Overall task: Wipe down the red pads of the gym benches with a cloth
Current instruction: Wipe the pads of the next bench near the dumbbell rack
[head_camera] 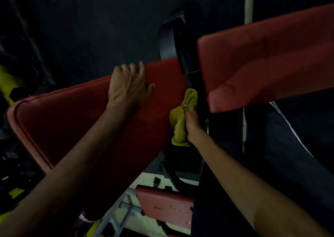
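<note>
Right of fingers: second pad (271, 59), black frame (180, 43). On near pad (72, 121): left hand (129, 85), palm flat, fingers spread open. Beside pad's end: right hand (192, 122), fingers gripping cloth (178, 126).

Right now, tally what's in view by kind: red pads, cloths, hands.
Red pads: 3 (big left pad, big right pad, small lower pad)
Yellow cloth: 1
Hands: 2 (left hand, right hand)
Total: 6

The left hand (129, 85) rests on the tilted red pad (72, 121).
</note>
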